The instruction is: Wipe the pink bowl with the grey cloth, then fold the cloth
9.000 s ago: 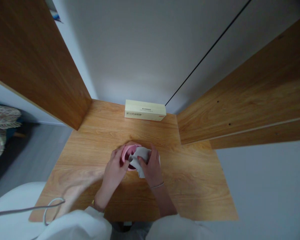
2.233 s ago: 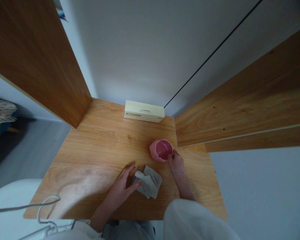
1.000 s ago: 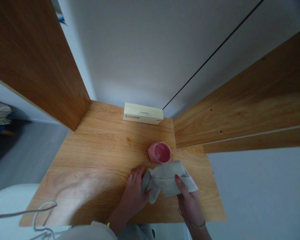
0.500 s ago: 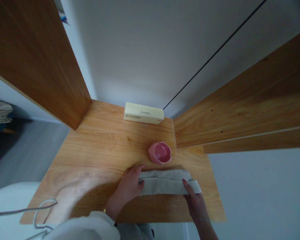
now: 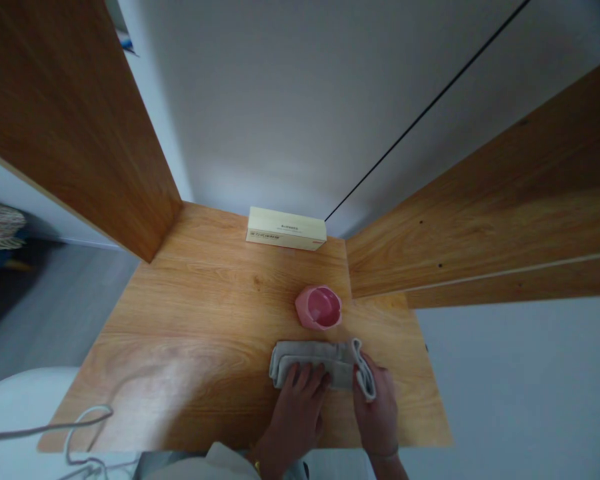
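A grey cloth (image 5: 313,351), folded into a long strip, lies on the wooden desk near its front edge. My left hand (image 5: 300,407) rests on the cloth's left and middle part, fingers stretched out flat. At the right end, my right hand (image 5: 377,400) grips the cloth, and that end stands raised and bent over toward the left. Just beyond the cloth sits a pink faceted bowl (image 5: 319,308), touched by neither hand.
A cream-coloured long box (image 5: 286,229) stands against the back wall. Wooden panels rise at the left (image 5: 80,120) and right (image 5: 480,207) of the desk (image 5: 190,313). A pale cable (image 5: 87,420) loops over the front left corner, by a white chair (image 5: 20,400).
My left hand has moved from the cloth's left end onto its middle, lying flat. My right hand has lifted the right end and brought it leftward, so the strip looks shorter.
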### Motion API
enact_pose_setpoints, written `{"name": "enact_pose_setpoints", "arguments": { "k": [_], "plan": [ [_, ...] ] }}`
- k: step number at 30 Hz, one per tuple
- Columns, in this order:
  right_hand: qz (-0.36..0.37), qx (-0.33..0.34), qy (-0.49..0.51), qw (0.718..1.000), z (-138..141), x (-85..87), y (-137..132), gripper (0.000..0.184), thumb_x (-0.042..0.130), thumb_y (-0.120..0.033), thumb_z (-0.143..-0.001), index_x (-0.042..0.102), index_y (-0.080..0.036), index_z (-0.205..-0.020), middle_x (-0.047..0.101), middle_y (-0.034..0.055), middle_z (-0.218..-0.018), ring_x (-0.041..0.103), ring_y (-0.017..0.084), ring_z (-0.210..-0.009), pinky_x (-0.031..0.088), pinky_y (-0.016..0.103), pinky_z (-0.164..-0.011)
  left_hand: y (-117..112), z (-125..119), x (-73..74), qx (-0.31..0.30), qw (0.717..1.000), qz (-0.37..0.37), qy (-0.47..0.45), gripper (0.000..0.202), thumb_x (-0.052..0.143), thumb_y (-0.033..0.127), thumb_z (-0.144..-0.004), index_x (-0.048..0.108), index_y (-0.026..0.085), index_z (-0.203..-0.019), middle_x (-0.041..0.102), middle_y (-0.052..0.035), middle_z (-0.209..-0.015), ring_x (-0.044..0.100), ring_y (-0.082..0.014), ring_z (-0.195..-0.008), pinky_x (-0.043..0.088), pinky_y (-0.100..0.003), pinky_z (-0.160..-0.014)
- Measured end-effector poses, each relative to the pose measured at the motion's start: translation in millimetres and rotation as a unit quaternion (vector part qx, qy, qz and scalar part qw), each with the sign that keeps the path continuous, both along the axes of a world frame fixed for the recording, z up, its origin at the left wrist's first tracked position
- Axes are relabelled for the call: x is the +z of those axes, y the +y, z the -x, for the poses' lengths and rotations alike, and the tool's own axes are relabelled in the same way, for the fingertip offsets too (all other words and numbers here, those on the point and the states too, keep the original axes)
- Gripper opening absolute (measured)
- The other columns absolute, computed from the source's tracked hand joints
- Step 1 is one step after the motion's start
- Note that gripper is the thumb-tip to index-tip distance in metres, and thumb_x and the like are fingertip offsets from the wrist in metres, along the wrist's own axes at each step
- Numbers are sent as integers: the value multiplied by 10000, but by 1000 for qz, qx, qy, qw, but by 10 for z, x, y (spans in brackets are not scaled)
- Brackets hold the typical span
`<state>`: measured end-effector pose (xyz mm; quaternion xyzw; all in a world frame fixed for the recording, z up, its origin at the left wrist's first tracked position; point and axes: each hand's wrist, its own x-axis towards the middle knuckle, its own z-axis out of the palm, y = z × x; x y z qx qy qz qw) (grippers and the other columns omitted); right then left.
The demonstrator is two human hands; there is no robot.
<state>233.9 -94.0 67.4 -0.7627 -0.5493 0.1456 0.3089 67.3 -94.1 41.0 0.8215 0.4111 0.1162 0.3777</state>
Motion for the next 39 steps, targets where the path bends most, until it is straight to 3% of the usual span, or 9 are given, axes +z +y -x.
{"name": "enact_pose_setpoints", "arguments": {
  "k": [3,6,12,16,20,23,28,33,39],
  "plan": [
    [31,139,-36,989,371,-50,-18,429,462,-305,-805,539,-219,-1219,629,90,-976,569,246,-886,462,398,-778,-30,145,10,55,998,3,-34,459,514,245,-768,533,215,-1226,561,-82,-1233,437,-270,-1136,251,-459,-1031],
    [78,214,-83,970,727,-131,-6,475,463,-265,-800,511,-216,-1269,628,96,-999,561,257,-887,447,410,-795,-66,408,9,132,990,-25,-36,286,507,157,-700,645,218,-943,638,-72,-949,503,-249,-947,348,-427,-913],
    [125,285,-128,942,900,-103,34,535,503,-383,-837,438,-223,-1344,636,99,-1040,551,271,-925,439,436,-819,26,1094,41,225,965,-130,25,178,421,93,-683,548,204,-626,568,-40,-656,484,-196,-683,370,-330,-652],
    [101,295,-176,934,773,-88,19,441,432,-281,-883,456,-319,-1322,620,58,-1131,543,249,-1019,422,448,-883,138,1369,28,278,946,-168,17,203,428,103,-688,594,213,-727,605,-42,-710,515,-205,-712,398,-327,-667],
    [62,361,-238,899,622,-251,-49,592,453,-123,-800,423,-374,-1335,524,6,-1316,448,262,-1207,329,493,-1002,214,1468,-18,292,942,-168,20,310,442,143,-709,632,209,-945,659,-68,-931,560,-237,-868,430,-354,-749],
    [55,348,-263,898,473,-345,-107,662,414,-64,-751,413,-352,-1348,495,0,-1348,409,247,-1250,296,492,-1034,272,1488,-30,291,943,-159,26,363,427,164,-751,608,198,-1063,649,-76,-1066,557,-245,-996,432,-380,-850],
    [48,322,-250,912,310,-239,-56,573,444,-161,-768,462,-314,-1320,490,20,-1342,401,266,-1243,292,504,-1025,410,1437,-57,274,944,-184,22,475,403,161,-790,505,176,-1254,587,-83,-1235,512,-227,-1151,407,-396,-972],
    [6,186,-183,965,376,-101,356,472,366,-289,-887,410,-215,-1350,532,126,-1262,512,276,-1081,415,480,-883,483,1339,-172,270,942,-191,56,527,394,210,-840,381,164,-1365,514,-97,-1335,456,-229,-1238,350,-437,-1041],
    [0,182,-107,977,418,-236,643,388,342,-387,-919,561,-187,-1170,605,120,-1103,550,234,-1006,469,417,-855,459,1322,-288,260,941,-189,102,506,368,259,-884,369,134,-1374,490,-111,-1357,434,-228,-1265,340,-444,-1054]
  ]
}}
